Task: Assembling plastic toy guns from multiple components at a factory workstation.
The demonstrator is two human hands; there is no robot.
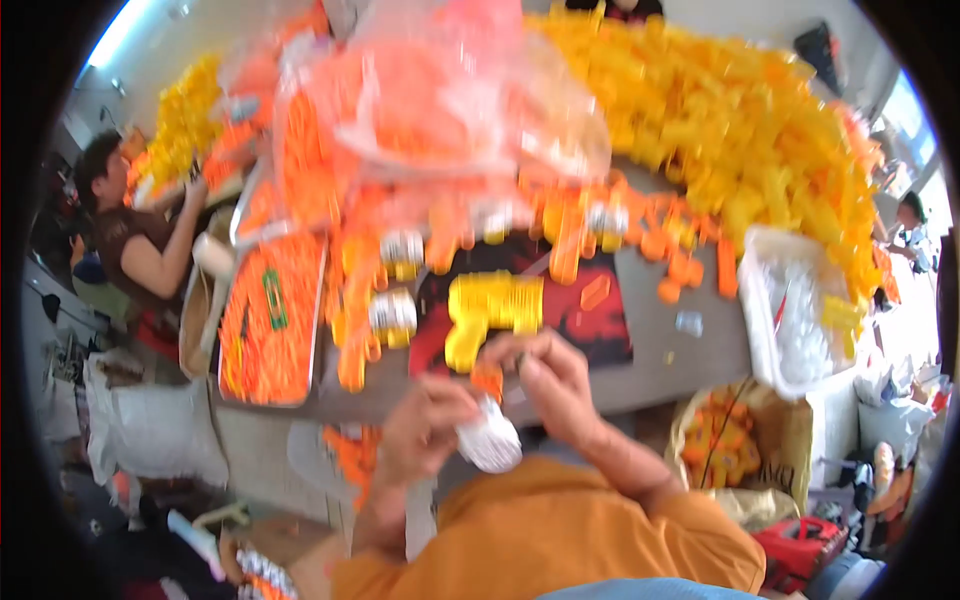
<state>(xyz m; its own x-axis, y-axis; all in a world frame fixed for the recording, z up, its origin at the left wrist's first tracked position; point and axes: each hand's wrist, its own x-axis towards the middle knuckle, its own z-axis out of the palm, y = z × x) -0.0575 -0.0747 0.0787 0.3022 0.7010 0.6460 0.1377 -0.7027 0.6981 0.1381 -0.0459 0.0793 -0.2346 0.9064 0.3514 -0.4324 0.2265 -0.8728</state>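
Note:
My left hand (430,425) pinches a white, ribbed round piece (490,442) near the table's front edge. An orange plastic part (487,379) stands at the top of that piece, between my two hands. My right hand (555,385) is closed just to the right, its fingertips beside the orange part; a small dark thing seems to sit between finger and thumb, too blurred to name. Beyond them, a yellow plastic toy gun body (497,300) lies on a black-and-red mat (600,335).
Several orange toy guns with white-labelled cylinders (393,315) line the mat's left and far sides. A tray of orange strips (270,340) stands left, a white tub of clear parts (790,320) right. Yellow parts (740,130) heap behind. A sack (740,440) stands below; another person (150,240) sits left.

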